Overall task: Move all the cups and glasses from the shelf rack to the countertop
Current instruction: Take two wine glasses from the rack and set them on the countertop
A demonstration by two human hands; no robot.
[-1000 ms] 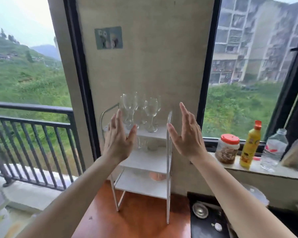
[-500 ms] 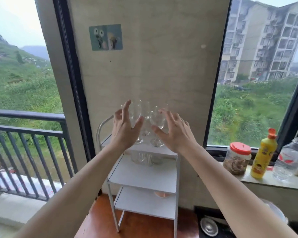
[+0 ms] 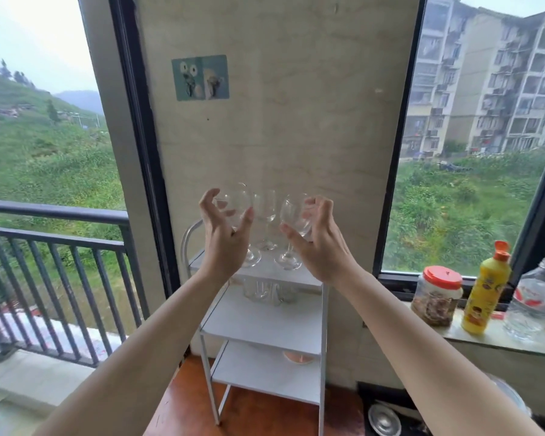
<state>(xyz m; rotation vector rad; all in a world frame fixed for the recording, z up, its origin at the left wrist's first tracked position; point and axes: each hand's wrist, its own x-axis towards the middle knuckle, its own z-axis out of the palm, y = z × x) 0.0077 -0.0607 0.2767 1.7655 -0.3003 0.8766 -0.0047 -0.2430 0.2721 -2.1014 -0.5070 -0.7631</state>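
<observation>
Three clear wine glasses stand on the top shelf of a white rack (image 3: 261,322). My left hand (image 3: 224,243) curls around the bowl of the left wine glass (image 3: 235,201). My right hand (image 3: 321,247) wraps around the bowl of the right wine glass (image 3: 291,215). Both glasses' feet rest on the shelf. The middle wine glass (image 3: 265,209) stands untouched between them, further back. Clear tumblers (image 3: 265,291) sit on the second shelf, partly hidden under the top one. A pinkish dish (image 3: 298,358) lies on the lowest shelf. The rack stands on a wooden countertop (image 3: 186,413).
A red-lidded jar (image 3: 438,297), a yellow bottle (image 3: 485,294) and a clear water bottle (image 3: 535,303) stand on the window sill (image 3: 501,344) at the right. A black stove (image 3: 384,420) lies at the lower right. A balcony railing (image 3: 54,240) runs outside at the left.
Both hands have moved forward and inward from open, spread poses and closed their fingers around the outer two wine glasses. The view has tilted up slightly.
</observation>
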